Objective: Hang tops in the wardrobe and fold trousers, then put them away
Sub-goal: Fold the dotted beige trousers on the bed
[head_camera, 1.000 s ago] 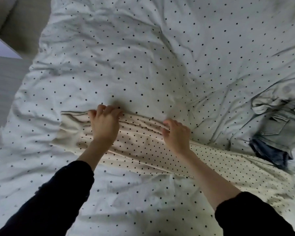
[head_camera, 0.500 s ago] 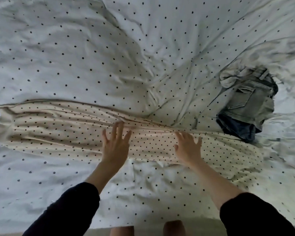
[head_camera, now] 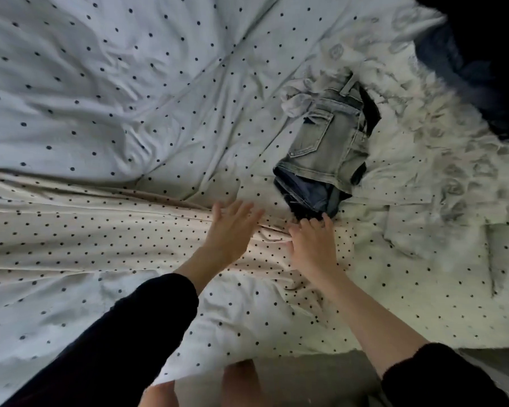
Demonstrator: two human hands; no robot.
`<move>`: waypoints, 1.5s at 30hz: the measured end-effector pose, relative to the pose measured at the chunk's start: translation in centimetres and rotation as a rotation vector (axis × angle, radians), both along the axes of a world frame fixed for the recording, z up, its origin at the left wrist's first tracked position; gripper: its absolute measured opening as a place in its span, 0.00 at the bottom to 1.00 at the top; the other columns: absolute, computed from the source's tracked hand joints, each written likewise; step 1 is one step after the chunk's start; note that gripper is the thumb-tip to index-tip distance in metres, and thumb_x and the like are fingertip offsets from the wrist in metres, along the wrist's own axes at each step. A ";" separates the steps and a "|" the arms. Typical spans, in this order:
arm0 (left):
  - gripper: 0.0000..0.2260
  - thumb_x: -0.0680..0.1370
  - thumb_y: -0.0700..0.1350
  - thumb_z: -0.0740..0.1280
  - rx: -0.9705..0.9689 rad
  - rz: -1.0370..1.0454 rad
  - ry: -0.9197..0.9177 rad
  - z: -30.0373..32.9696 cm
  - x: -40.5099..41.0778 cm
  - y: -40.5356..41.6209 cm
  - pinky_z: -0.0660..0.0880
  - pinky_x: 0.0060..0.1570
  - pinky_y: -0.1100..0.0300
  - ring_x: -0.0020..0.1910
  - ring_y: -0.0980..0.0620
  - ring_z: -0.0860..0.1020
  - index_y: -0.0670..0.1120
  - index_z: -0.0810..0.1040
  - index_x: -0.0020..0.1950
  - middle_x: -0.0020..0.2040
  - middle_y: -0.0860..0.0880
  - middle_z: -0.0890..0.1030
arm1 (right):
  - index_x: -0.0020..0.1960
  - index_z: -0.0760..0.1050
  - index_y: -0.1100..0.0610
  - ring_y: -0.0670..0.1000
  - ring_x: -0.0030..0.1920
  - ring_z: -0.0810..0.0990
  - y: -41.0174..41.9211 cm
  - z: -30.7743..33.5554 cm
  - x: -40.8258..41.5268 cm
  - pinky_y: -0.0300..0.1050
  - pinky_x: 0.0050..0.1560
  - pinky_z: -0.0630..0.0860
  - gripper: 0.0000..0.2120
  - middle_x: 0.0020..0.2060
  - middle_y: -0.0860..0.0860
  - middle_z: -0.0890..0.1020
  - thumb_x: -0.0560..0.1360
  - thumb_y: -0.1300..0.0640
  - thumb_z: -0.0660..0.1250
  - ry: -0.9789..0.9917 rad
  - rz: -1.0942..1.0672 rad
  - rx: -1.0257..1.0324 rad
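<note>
Both hands slid right along soft, creased polka-dot trousers.

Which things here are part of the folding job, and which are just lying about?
Job: cream dotted trousers, left hand, right hand, folded jeans.
Lying about: dotted duvet, white patterned garment, dark clothing.

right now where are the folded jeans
In the head view the folded jeans lie on the dotted duvet, right of centre, just beyond the right hand, beside the white patterned garment.
</note>
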State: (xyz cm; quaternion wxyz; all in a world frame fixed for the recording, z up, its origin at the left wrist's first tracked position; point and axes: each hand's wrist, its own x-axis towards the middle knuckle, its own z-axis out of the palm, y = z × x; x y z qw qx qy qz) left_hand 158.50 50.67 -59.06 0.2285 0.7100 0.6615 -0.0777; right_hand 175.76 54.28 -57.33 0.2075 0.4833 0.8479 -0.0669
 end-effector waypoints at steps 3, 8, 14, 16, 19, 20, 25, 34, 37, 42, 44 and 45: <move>0.19 0.79 0.42 0.60 0.024 -0.087 0.002 0.5 3.0 0.2 0.51 0.69 0.44 0.66 0.49 0.68 0.54 0.66 0.69 0.66 0.50 0.71 | 0.39 0.82 0.59 0.56 0.42 0.80 -0.6 1.6 2.4 0.62 0.61 0.71 0.09 0.35 0.53 0.81 0.65 0.54 0.77 0.050 -0.062 0.087; 0.13 0.80 0.43 0.56 0.009 -0.099 -0.048 1.6 4.8 -2.9 0.55 0.64 0.51 0.65 0.51 0.68 0.51 0.73 0.62 0.66 0.53 0.72 | 0.46 0.81 0.57 0.54 0.54 0.78 -2.6 1.9 5.4 0.61 0.68 0.60 0.16 0.46 0.52 0.81 0.77 0.46 0.63 0.085 -0.082 -0.143; 0.16 0.76 0.46 0.59 -0.242 -0.199 -0.008 2.6 4.7 -6.6 0.54 0.65 0.50 0.64 0.50 0.68 0.48 0.73 0.62 0.68 0.51 0.69 | 0.51 0.74 0.56 0.52 0.37 0.75 -5.2 1.6 8.5 0.46 0.50 0.70 0.18 0.32 0.49 0.75 0.81 0.45 0.51 0.091 -0.275 -0.292; 0.15 0.75 0.47 0.58 -0.284 -0.202 0.010 2.6 4.6 -7.1 0.53 0.65 0.50 0.62 0.51 0.69 0.48 0.74 0.60 0.62 0.52 0.72 | 0.49 0.73 0.55 0.51 0.29 0.70 -4.9 1.5 9.1 0.46 0.45 0.64 0.15 0.25 0.47 0.68 0.81 0.49 0.51 0.043 -0.369 -0.232; 0.11 0.73 0.48 0.59 -0.326 -0.257 0.038 2.5 4.0 -7.4 0.54 0.64 0.51 0.57 0.51 0.72 0.49 0.76 0.52 0.54 0.53 0.73 | 0.54 0.76 0.55 0.53 0.36 0.76 -3.8 1.4 9.6 0.49 0.47 0.63 0.15 0.34 0.51 0.78 0.80 0.50 0.53 -0.016 -0.443 -0.062; 0.09 0.72 0.48 0.60 -0.350 -0.269 0.032 2.5 3.7 -7.5 0.54 0.63 0.51 0.56 0.52 0.72 0.49 0.75 0.50 0.52 0.54 0.73 | 0.59 0.75 0.55 0.55 0.45 0.77 -3.3 1.2 9.7 0.50 0.49 0.65 0.16 0.42 0.53 0.80 0.80 0.49 0.54 0.001 -0.463 -0.047; 0.06 0.74 0.50 0.61 -0.578 -0.388 0.037 2.8 2.8 -8.2 0.52 0.64 0.49 0.55 0.51 0.73 0.50 0.74 0.47 0.47 0.55 0.72 | 0.74 0.59 0.55 0.59 0.67 0.66 -0.6 -0.2 8.0 0.57 0.62 0.64 0.26 0.69 0.55 0.69 0.80 0.46 0.55 0.186 -0.695 -0.288; 0.20 0.80 0.40 0.58 -0.034 -0.060 -0.080 2.6 4.1 -1.3 0.61 0.68 0.46 0.67 0.47 0.69 0.48 0.65 0.72 0.70 0.45 0.69 | 0.55 0.75 0.57 0.56 0.53 0.77 -0.1 -0.9 7.2 0.53 0.59 0.71 0.14 0.50 0.53 0.80 0.74 0.49 0.67 0.400 -0.943 -0.559; 0.27 0.79 0.39 0.60 -0.039 -0.116 -0.078 2.1 5.7 1.2 0.56 0.70 0.42 0.74 0.46 0.59 0.50 0.55 0.76 0.75 0.48 0.59 | 0.45 0.76 0.55 0.52 0.44 0.76 -1.4 0.7 8.5 0.50 0.52 0.71 0.09 0.41 0.50 0.78 0.72 0.49 0.68 0.400 -0.856 -0.443; 0.23 0.80 0.45 0.61 -0.268 -0.173 -0.052 1.6 7.7 2.3 0.53 0.71 0.39 0.71 0.46 0.63 0.49 0.60 0.74 0.70 0.47 0.68 | 0.34 0.69 0.58 0.48 0.30 0.67 -0.2 4.1 10.2 0.40 0.33 0.63 0.10 0.28 0.50 0.69 0.72 0.57 0.67 0.615 -0.878 -0.480; 0.19 0.80 0.49 0.60 -0.207 -0.154 -0.045 2.1 7.6 2.0 0.55 0.68 0.43 0.64 0.47 0.71 0.48 0.65 0.70 0.63 0.48 0.74 | 0.33 0.65 0.57 0.47 0.28 0.62 1.2 5.6 10.8 0.36 0.28 0.59 0.14 0.27 0.49 0.65 0.71 0.59 0.68 0.684 -0.894 -0.456; 0.17 0.80 0.49 0.59 -0.159 -0.142 -0.054 2.4 7.4 1.8 0.56 0.67 0.46 0.60 0.48 0.73 0.48 0.67 0.69 0.61 0.48 0.75 | 0.35 0.68 0.60 0.47 0.29 0.65 2.0 6.3 11.2 0.35 0.28 0.61 0.12 0.28 0.51 0.68 0.71 0.59 0.70 0.703 -0.895 -0.435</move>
